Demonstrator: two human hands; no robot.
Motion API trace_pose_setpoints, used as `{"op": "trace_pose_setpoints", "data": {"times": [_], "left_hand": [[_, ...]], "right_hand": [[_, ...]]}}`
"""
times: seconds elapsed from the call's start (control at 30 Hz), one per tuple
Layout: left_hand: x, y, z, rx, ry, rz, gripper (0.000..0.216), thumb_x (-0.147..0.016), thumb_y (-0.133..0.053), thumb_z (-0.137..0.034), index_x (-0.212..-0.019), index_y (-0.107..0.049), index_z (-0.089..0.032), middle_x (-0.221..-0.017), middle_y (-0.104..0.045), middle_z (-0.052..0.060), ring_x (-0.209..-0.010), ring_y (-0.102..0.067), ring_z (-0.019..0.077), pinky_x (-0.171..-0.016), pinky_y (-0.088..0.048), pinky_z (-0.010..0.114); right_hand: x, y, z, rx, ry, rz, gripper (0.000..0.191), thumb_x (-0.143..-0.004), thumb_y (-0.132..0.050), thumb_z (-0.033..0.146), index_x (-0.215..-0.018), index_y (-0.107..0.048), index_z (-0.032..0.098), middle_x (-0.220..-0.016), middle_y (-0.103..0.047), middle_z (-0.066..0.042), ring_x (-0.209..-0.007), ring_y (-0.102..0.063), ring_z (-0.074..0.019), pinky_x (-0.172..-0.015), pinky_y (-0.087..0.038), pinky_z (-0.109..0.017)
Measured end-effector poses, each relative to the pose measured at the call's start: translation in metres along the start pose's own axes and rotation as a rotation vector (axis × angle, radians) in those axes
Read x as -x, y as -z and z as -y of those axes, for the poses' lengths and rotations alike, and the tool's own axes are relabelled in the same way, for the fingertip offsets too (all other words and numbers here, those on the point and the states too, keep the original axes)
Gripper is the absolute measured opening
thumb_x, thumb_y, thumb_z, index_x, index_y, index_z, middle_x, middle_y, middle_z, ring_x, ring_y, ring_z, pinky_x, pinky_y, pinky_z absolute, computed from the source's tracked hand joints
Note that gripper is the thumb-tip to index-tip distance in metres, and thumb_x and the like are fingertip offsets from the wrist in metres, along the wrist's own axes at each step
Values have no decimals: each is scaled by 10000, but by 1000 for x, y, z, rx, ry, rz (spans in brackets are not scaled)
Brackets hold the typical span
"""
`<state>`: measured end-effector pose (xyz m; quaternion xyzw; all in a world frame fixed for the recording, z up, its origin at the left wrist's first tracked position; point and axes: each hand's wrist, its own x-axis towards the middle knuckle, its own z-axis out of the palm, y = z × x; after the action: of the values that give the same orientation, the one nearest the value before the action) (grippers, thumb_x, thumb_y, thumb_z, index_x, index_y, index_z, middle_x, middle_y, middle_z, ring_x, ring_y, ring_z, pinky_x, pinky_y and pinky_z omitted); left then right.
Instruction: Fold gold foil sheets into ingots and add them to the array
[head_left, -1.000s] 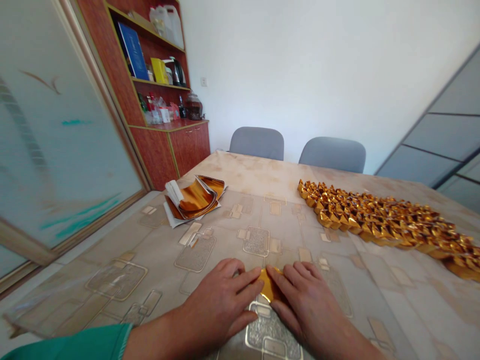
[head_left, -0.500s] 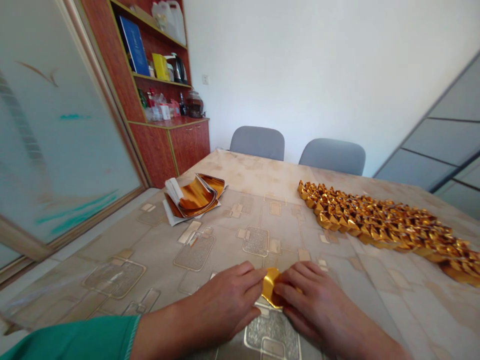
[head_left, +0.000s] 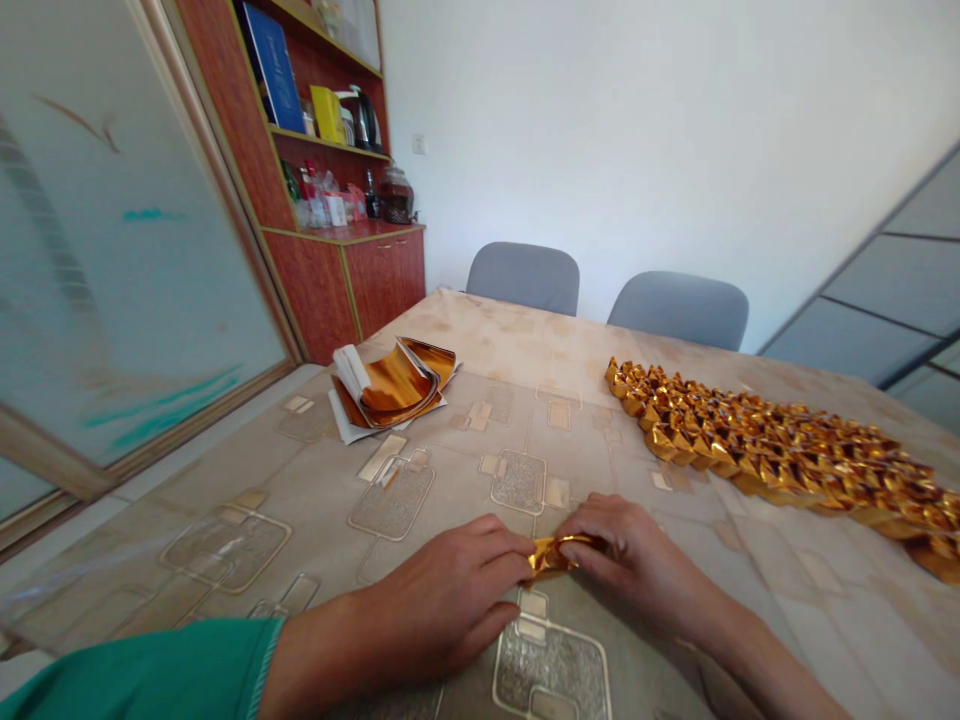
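Note:
A small folded piece of gold foil paper (head_left: pixel 551 556) lies between my hands, low over the near part of the table. The fingers of my left hand (head_left: pixel 457 590) are closed on its left end. My right hand (head_left: pixel 626 550) grips the other end, the thumb against its near side and the fingers curled over behind. The paper now looks narrow and creased, with a shiny raised edge by the right thumb. Part of it is hidden under the fingers of both hands.
A stack of gold foil sheets with white backing (head_left: pixel 394 385) lies at the far left of the table (head_left: pixel 487 350). Rows of folded gold foil pieces (head_left: pixel 780 440) stretch along the right side. Two grey chairs (head_left: pixel 525 277) stand behind, beside a red cabinet (head_left: pixel 382 285).
The foil piece has gone from a wide, flat-looking shape to a narrower, folded one. My right hand has shifted up and turned, its thumb now on the near edge. The view has tilted slightly.

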<state>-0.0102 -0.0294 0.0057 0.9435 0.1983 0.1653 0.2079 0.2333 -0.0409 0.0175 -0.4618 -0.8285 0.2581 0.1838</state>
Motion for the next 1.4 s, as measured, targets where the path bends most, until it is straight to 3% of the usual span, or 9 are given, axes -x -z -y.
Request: {"op": "trace_pose_setpoints", "data": {"times": [0.1, 0.27, 0.67, 1.13, 1.4], "left_hand": [[2, 1, 1, 73, 74, -8, 171, -936, -494, -165, -1072, -591, -205, -1106, -663, 60, -1007, -598, 197, -899, -500, 330], [3, 2, -3, 68, 66, -36, 355, -922, -483, -127, -1259, -535, -229, -1243, -619, 67, -1111, -579, 205, -948, -497, 357], [3, -5, -6, -67, -16, 0, 347, -964, -427, -115, -1293, -529, -159, -1177, -649, 109, -1062, -587, 218, -929, -507, 352], [2, -16, -4, -183, -18, 30, 268, -940, -454, -90, -1175, -559, -165, -1161, -637, 94, -977, -561, 216, -897, -490, 351], [7, 1, -2, -226, -101, 57, 379, -953, -470, -120, -1327, -506, -171, -1293, -629, 91, -1044, -582, 211, -921, -465, 331]], "right_hand": [[-4, -6, -2, -13, -54, -82, 148, -919, -614, 191, -798, -698, 208, -759, -682, -3, -753, -603, -164, -701, -435, -291], [-2, -15, -5, 39, -78, -167, 126, -867, -667, 141, -761, -654, 209, -756, -663, 7, -781, -592, -179, -716, -420, -309], [1, -21, -8, 58, -125, -179, 136, -830, -674, 105, -782, -622, 221, -777, -646, 5, -774, -572, -194, -731, -393, -330], [1, -27, -3, 346, 10, -178, 99, -880, -598, 134, -826, -588, 217, -830, -593, -19, -786, -540, -207, -708, -371, -329], [3, -37, -11, 473, 30, -144, 79, -911, -546, 140, -933, -541, 216, -843, -581, -27, -778, -545, -226, -699, -378, -346]]}}
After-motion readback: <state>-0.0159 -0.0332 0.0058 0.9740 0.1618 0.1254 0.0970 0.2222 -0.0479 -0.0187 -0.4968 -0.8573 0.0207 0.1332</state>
